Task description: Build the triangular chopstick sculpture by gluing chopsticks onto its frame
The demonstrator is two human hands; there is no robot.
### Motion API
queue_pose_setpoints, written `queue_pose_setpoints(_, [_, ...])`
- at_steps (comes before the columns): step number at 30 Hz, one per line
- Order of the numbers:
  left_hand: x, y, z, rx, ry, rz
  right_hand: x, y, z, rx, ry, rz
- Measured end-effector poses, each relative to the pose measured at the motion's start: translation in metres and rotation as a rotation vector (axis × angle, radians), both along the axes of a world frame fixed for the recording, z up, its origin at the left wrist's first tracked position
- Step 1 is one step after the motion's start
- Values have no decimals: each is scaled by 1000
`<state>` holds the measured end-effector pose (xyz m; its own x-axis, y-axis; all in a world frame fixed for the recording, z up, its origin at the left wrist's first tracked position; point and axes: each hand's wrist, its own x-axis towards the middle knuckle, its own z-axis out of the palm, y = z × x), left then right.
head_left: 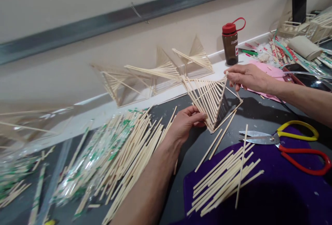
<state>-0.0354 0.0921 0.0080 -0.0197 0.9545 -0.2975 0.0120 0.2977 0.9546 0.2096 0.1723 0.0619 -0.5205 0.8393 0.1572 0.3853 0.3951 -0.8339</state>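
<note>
A twisted frame of thin wooden sticks (207, 97) stands tilted at the middle of the dark table. My left hand (190, 119) grips its lower left side, thumb on the sticks and fingers behind. At its upper right corner, my right hand (246, 76) pinches the joint between thumb and fingers. Loose cut sticks (223, 180) lie in a pile on a purple mat (272, 197), just in front of the frame. Scissors (269, 138) with one yellow and one red handle rest with blades open, right of the pile.
Chopsticks in clear and green wrappers (103, 149) and bare sticks (140, 156) cover the left. Similar stick frames (160, 69) stand along the wall. A brown bottle with a red cap (230, 45), a phone (299, 2) and a pink sheet (269, 71) are at the back right.
</note>
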Motion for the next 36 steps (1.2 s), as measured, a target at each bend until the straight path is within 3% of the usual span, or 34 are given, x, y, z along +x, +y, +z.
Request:
queue_pose_setpoints(10, [-15,6,-1,20,9,-151,11,-50,6,-32,-55,-33])
queue_pose_setpoints(15, [-14,9,-3,39,-32,-167,16,-71,4,-135,10,-15])
queue_pose_setpoints(18, [-16,11,-6,28,-53,-180,19,-76,2,-112,7,22])
queue_pose_setpoints(21, [-18,14,-9,21,-67,-184,22,-69,5,-52,11,30])
queue_pose_setpoints(25, [-18,15,-10,20,-70,-180,13,-37,17,108,60,-84])
queue_pose_setpoints(31, [-16,14,-10,28,-64,-173,-31,14,26,195,68,-62])
queue_pose_setpoints(36, [-16,13,-11,23,-77,-167,-57,24,20,179,38,-70])
